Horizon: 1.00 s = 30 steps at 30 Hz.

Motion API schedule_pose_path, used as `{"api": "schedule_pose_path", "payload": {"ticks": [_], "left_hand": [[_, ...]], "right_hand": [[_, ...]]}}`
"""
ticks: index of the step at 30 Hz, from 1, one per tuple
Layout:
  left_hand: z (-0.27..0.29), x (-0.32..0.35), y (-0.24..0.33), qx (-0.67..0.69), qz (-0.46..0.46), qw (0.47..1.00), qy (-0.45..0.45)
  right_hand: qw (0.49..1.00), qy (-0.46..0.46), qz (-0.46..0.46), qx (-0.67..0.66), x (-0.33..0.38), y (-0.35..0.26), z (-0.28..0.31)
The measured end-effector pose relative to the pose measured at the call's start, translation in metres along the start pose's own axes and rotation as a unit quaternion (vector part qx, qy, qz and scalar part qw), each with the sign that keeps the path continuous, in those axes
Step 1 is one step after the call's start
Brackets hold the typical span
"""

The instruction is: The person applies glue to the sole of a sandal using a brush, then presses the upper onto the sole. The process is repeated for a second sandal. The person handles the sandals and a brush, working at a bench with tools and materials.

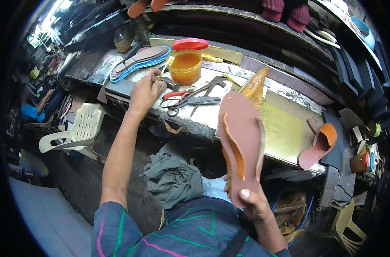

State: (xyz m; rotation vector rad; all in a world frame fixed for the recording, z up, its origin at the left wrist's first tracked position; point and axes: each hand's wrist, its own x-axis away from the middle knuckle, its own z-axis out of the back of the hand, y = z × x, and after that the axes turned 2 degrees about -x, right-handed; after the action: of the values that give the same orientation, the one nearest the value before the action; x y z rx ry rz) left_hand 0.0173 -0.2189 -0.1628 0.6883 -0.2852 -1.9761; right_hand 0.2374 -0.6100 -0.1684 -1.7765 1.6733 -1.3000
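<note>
My right hand grips a brown sandal sole by its narrow end, thumb on top. Orange-lined strips run along the sole's two sides. Over the bench, my left hand is closed, its fingertips pinching a thin pale stick beside the tub of amber glue. How far the stick reaches towards the tub is hard to make out. Scissors, red-handled pliers and pincers lie in front of the tub. A worn wooden piece shows behind the sole's far end.
Stacked insoles with blue edges lie left of the tub, a red lid behind it. Yellow lined paper and an orange-strapped sandal sit to the right. A plastic chair stands at left; another person sits beyond.
</note>
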Motion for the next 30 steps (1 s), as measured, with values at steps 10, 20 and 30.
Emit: {"api": "schedule_pose_path", "payload": {"ticks": [10, 20, 30], "left_hand": [[0.071, -0.006, 0.040, -0.150, -0.183, 0.970, 0.046], [0.047, -0.079, 0.085, -0.435, -0.290, 0.837, -0.163], [0.073, -0.053, 0.062, -0.383, -0.274, 0.882, 0.009]], "right_hand": [[0.988, 0.079, 0.130, -0.001, 0.007, -0.035, 0.041], [0.994, 0.049, 0.066, -0.071, 0.012, -0.019, 0.036], [0.999, 0.005, 0.023, -0.037, 0.007, -0.017, 0.037]]}}
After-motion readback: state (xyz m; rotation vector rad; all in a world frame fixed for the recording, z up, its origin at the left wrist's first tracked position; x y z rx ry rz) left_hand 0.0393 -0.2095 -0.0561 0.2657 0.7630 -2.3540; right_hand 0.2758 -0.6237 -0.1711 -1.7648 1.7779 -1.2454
